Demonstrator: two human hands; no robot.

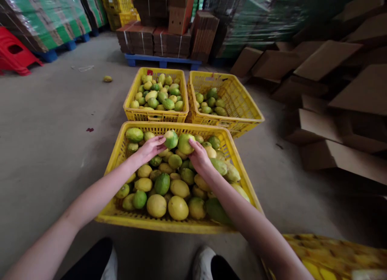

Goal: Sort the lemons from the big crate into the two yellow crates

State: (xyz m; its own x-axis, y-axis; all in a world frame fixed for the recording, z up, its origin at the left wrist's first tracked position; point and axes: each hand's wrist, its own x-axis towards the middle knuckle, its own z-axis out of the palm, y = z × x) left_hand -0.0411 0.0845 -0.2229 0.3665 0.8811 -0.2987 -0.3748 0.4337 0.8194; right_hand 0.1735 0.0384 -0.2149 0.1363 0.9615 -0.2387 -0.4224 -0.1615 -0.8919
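A wide yellow plastic crate (163, 227) stands in front of my feet, filled with oval green and yellow fruits (178, 208) that look like small papayas or large lemons. Near its far side, my left hand (151, 148) has its fingertips closed against a green-and-yellow fruit (171, 139). Just to the right, my right hand (198, 156) grips a yellow-green fruit (186, 144), thumb on top. These two fruits are side by side, slightly above the others. My right forearm hides part of the crate's right side.
Behind are two more yellow crates, a full left one (155, 118) and a partly filled right one (242, 104). Cardboard boxes (329, 60) pile up at right. A blue pallet (163, 62) carries flattened cartons. A red stool (16, 52) and a loose fruit (107, 78) are at left.
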